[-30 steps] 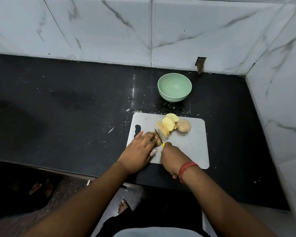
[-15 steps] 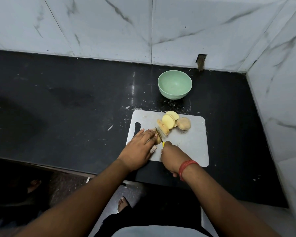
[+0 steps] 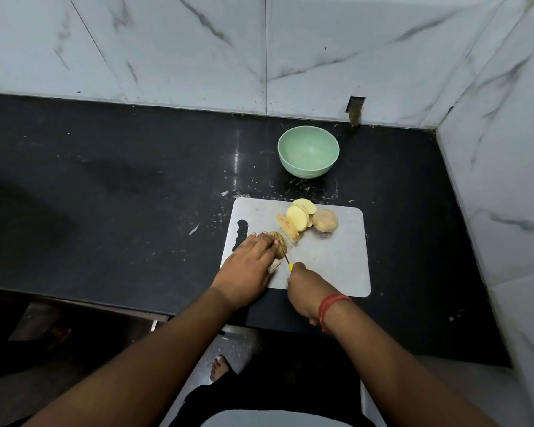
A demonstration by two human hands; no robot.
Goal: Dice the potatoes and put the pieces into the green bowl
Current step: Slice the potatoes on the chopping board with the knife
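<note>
A grey cutting board [image 3: 336, 260] lies on the black counter. My left hand [image 3: 247, 266] presses down on a brown potato piece [image 3: 279, 241] at the board's left side, covering most of it. My right hand [image 3: 305, 289] grips a yellow-handled knife [image 3: 283, 252], its thin blade set into that potato. Pale yellow potato slices [image 3: 298, 218] lean together near the board's far edge, with a skin-on potato end [image 3: 325, 220] to their right. The green bowl [image 3: 308, 155] stands beyond the board, with nothing visible inside.
White marble walls close the counter at the back and on the right. The black counter [image 3: 121, 186] stretches wide to the left of the board. Small white scraps dot the counter between board and bowl. The counter's front edge runs just below my hands.
The knife blade has worked a little deeper and leftward into the potato under my left hand. The slices, potato end and bowl lie as before.
</note>
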